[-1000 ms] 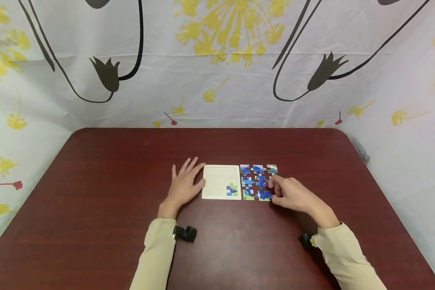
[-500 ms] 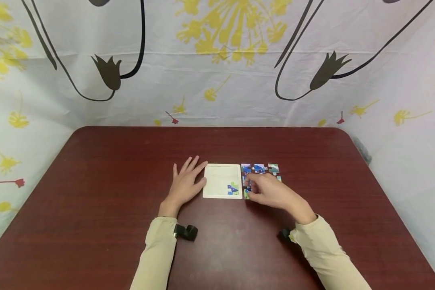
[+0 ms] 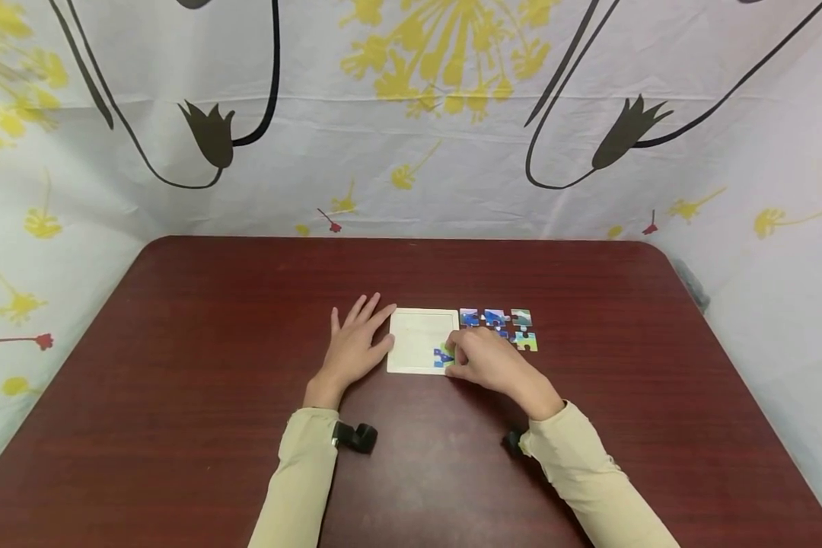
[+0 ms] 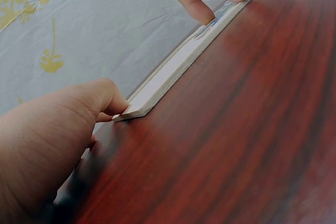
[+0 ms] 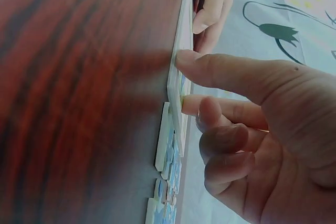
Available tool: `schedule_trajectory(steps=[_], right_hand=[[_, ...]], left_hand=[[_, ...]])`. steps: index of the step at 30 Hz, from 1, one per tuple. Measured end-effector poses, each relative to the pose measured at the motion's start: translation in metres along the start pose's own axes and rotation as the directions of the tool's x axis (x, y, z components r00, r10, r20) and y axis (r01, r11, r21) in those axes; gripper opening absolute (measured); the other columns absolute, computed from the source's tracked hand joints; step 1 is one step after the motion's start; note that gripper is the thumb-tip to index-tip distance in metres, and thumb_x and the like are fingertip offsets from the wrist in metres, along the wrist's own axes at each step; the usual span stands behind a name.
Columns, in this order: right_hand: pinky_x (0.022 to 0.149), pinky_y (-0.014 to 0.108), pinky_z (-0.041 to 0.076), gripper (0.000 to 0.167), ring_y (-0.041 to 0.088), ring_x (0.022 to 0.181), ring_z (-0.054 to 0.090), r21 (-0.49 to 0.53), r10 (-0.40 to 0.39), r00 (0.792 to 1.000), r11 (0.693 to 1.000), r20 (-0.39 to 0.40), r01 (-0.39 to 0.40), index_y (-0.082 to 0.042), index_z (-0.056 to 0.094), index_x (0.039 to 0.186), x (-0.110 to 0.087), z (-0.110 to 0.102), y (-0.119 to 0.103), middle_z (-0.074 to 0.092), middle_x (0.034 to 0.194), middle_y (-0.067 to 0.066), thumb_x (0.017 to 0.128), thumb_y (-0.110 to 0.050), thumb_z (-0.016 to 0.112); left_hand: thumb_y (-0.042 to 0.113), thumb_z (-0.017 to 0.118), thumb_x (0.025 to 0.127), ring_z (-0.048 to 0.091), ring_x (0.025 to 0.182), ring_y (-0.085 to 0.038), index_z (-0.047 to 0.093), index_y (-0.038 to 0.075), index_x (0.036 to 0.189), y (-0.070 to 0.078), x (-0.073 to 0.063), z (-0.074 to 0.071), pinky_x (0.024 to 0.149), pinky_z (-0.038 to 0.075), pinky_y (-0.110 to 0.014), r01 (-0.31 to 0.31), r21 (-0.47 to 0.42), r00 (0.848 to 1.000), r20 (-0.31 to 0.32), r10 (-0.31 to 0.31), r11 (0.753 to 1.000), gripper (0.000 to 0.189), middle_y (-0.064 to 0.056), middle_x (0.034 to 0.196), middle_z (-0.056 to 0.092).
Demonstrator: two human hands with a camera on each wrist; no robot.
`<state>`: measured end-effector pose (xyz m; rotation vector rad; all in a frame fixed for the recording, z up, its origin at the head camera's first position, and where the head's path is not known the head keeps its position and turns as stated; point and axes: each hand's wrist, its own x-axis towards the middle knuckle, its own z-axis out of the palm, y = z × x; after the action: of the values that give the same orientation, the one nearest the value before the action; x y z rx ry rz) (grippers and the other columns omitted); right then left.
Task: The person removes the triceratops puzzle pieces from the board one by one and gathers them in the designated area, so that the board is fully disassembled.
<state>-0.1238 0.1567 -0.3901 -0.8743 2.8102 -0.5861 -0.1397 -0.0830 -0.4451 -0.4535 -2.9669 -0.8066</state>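
My left hand [image 3: 349,352] lies with spread fingers along the left side of the cream puzzle tray [image 3: 411,327]; its thumb [image 4: 113,98] touches the tray corner. A green and blue puzzle piece [image 3: 441,356] lies in the tray's near right corner. My right hand [image 3: 489,364] is over that corner, thumb and forefinger pinching across this piece, the thumb [image 5: 191,62] at the tray's rim. The other fingers are curled. Loose puzzle pieces [image 3: 495,317] lie in rows on the table just right of the tray, the nearer ones hidden by the right hand in the head view.
A dark red wooden table [image 3: 260,304] spreads around the tray. A white cloth [image 3: 356,152] with yellow and dark flower prints hangs behind and beside it. Each wrist wears a black strap-on camera, the left wrist camera [image 3: 363,438] resting near the tabletop.
My right hand has moved left from the right side of the loose pieces to the tray's near right corner, uncovering the right-hand loose pieces. My left hand stays beside the tray.
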Motion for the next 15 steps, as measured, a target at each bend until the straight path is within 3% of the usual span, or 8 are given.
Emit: schedule_trajectory(steps=[15], right_hand=[[0.056, 0.026, 0.043, 0.029, 0.005, 0.057, 0.047, 0.068, 0.04, 0.999, 0.997, -0.028, -0.038, -0.007, 0.06, 0.093, 0.0001, 0.0007, -0.0005, 0.05, 0.063, -0.008, 0.075, -0.02, 0.079]], left_hand=[[0.036, 0.049, 0.092, 0.013, 0.14, -0.022, 0.042, 0.026, 0.142, -0.0018, 0.0007, 0.001, 0.105, -0.003, -0.06, -0.016, -0.009, 1.0, -0.015, 0.016, 1.0, 0.051, -0.003, 0.151, 0.025]])
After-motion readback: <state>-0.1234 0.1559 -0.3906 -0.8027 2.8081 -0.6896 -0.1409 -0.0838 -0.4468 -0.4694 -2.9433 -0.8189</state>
